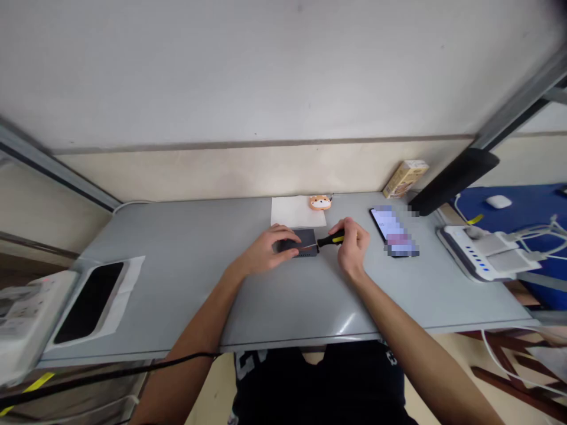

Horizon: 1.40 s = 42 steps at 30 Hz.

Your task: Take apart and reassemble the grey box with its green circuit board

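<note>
A flat dark grey box [306, 237] with a row of small holes or ports along its near side lies on the table. My left hand [268, 249] grips its left end, thumb at the near side and fingers over the top. In my right hand [353, 245] is a screwdriver [330, 239] with a black and yellow handle, held closed in the fingers. Its thin shaft points left across the top of the box, and the tip is close to my left fingers. I cannot tell whether the tip touches the box.
Behind the box lie a white paper [290, 211] and an orange animal-faced case [320, 202]. A lit phone [393, 230] is to the right, near a carton [405, 178] and a power strip [482, 254]. A dark-screened device [91, 301] lies at left on the grey table [186, 248].
</note>
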Tool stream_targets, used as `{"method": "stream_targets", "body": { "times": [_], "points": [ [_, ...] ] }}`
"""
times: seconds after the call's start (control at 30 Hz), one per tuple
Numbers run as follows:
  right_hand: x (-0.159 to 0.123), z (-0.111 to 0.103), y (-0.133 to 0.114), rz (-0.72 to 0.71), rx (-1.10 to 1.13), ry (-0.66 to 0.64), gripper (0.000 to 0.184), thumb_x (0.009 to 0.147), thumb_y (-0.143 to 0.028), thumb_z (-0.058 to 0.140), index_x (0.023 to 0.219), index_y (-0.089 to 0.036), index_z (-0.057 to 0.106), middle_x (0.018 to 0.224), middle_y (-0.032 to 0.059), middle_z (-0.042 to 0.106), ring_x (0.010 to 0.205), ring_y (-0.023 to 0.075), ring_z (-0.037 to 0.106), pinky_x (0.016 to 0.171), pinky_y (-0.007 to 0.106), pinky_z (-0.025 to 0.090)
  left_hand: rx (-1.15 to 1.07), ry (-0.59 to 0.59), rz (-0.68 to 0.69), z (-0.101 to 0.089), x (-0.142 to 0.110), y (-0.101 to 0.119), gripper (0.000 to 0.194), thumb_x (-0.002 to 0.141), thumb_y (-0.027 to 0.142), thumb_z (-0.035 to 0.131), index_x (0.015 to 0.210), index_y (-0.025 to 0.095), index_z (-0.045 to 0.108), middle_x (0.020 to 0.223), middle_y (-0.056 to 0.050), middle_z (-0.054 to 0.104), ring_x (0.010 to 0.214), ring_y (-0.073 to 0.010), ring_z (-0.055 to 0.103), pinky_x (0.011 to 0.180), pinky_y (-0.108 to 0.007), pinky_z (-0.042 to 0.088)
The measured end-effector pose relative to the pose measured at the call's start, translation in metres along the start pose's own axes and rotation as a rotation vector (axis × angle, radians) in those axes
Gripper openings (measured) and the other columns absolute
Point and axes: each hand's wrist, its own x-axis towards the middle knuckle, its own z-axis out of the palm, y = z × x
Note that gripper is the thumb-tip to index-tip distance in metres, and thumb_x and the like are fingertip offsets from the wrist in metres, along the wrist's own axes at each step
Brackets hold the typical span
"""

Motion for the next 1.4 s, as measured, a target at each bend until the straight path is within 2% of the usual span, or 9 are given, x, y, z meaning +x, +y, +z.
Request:
{"method": "stream_targets", "body": {
  "times": [0.07,0.13,0.33,0.47,0.7,0.87,1.0,1.2,1.4],
  "points": [
    [0.006,0.0,0.002,0.112,0.031,0.07,0.055,0.099,-0.054,0.044,0.061,-0.021,0.065,0.061,0.001,0.059,0.057,0.014,0.051,0.053,0.027,0.039,0.019,0.019,0.034,0.005,0.002,-0.004,0.022,0.091,0.037,0.072,0.109,0.023,0.074,0.109,-0.007,0.069,0.107,-0.0226,0.063,0.098,-0.04,0.05],
    [0.012,0.001,0.006,0.207,0.054,0.112,0.054,0.097,-0.054,0.045,0.062,-0.02,0.065,0.06,0.0006,0.057,0.056,0.0137,0.05,0.052,0.027,0.039,0.029,0.068,0.049,0.011,0.003,-0.01,0.015,0.094,0.035,0.069,0.101,0.023,0.074,0.106,-0.006,0.069,0.104,-0.021,0.063,0.096,-0.038,0.05],
    [0.02,0.004,0.02,0.363,0.125,0.111,0.05,0.094,-0.058,0.047,0.067,-0.02,0.065,0.063,-0.0004,0.058,0.056,0.0132,0.05,0.054,0.028,0.041,0.009,0.115,0.029,0.013,0.005,-0.023,0.02,0.1,0.036,0.062,0.093,0.022,0.075,0.099,-0.005,0.072,0.095,-0.018,0.065,0.088,-0.033,0.051],
    [0.023,0.005,0.025,0.386,0.184,0.109,0.047,0.093,-0.056,0.049,0.068,-0.02,0.064,0.066,0.0001,0.059,0.056,0.0127,0.049,0.054,0.028,0.04,-0.009,0.13,-0.03,0.007,0.003,-0.028,0.025,0.102,0.039,0.057,0.101,0.022,0.075,0.104,-0.006,0.073,0.094,-0.0178,0.067,0.084,-0.031,0.052],
    [0.026,0.005,0.029,0.412,0.194,0.114,0.046,0.091,-0.057,0.051,0.068,-0.019,0.065,0.063,-0.0011,0.056,0.055,0.0126,0.048,0.054,0.028,0.039,0.172,0.301,-0.178,-0.002,0.021,-0.051,0.032,0.101,0.045,0.054,0.101,0.022,0.076,0.102,-0.005,0.074,0.092,-0.0195,0.066,0.077,-0.032,0.05],
    [0.025,0.006,0.029,0.434,0.211,0.109,0.044,0.09,-0.054,0.05,0.068,-0.02,0.064,0.062,-0.0015,0.056,0.056,0.0129,0.049,0.055,0.028,0.039,0.468,0.235,-0.076,-0.014,0.045,-0.071,0.033,0.102,0.041,0.051,0.103,0.022,0.077,0.11,-0.008,0.071,0.106,-0.0248,0.063,0.095,-0.04,0.05],
    [0.025,0.006,0.027,0.455,0.21,0.12,0.044,0.09,-0.054,0.049,0.067,-0.02,0.064,0.063,-0.0009,0.058,0.057,0.0133,0.049,0.055,0.028,0.039,0.637,0.175,-0.027,-0.019,0.051,-0.08,0.035,0.103,0.039,0.047,0.108,0.021,0.077,0.113,-0.01,0.07,0.103,-0.025,0.064,0.097,-0.042,0.05],
    [0.03,0.001,0.025,0.433,0.232,0.174,0.041,0.091,-0.051,0.05,0.067,-0.02,0.063,0.067,0.0002,0.058,0.057,0.0133,0.049,0.055,0.029,0.039,0.617,0.176,-0.002,-0.019,0.041,-0.084,0.033,0.103,0.039,0.049,0.108,0.023,0.077,0.115,-0.007,0.072,0.109,-0.025,0.065,0.101,-0.042,0.049],
    [0.034,-0.004,0.028,0.438,0.246,0.266,0.038,0.089,-0.05,0.051,0.07,-0.02,0.063,0.071,0.0002,0.06,0.059,0.0127,0.049,0.055,0.028,0.039,0.592,0.208,-0.032,-0.028,0.025,-0.078,0.032,0.102,0.035,0.047,0.112,0.023,0.075,0.119,-0.007,0.072,0.111,-0.0256,0.064,0.103,-0.044,0.049]
  ]
}}
